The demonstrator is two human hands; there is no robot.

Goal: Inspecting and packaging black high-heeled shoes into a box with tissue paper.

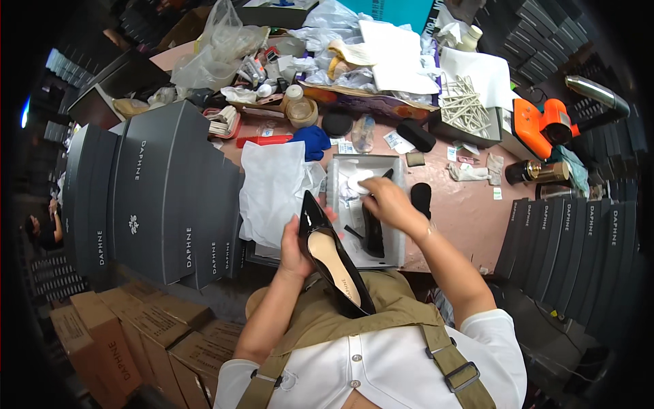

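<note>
My left hand (294, 247) grips a glossy black pointed pump (332, 262) with a beige insole, toe pointing up and away, heel near my chest. My right hand (383, 199) reaches into an open shoe box (397, 240) on the pink table and pinches a wad of white tissue paper (355, 183). The second black pump (373, 228) lies inside that box under my right hand. A large sheet of white tissue paper (272, 191) is spread just left of the box.
Stacked dark grey shoe boxes (160, 191) fill the left, with more boxes (565, 245) at the right. Brown cartons (129, 327) sit lower left. The back of the pink table (463, 218) holds plastic bags, an orange tool (538, 123), a tray of white sticks (464, 102) and small clutter.
</note>
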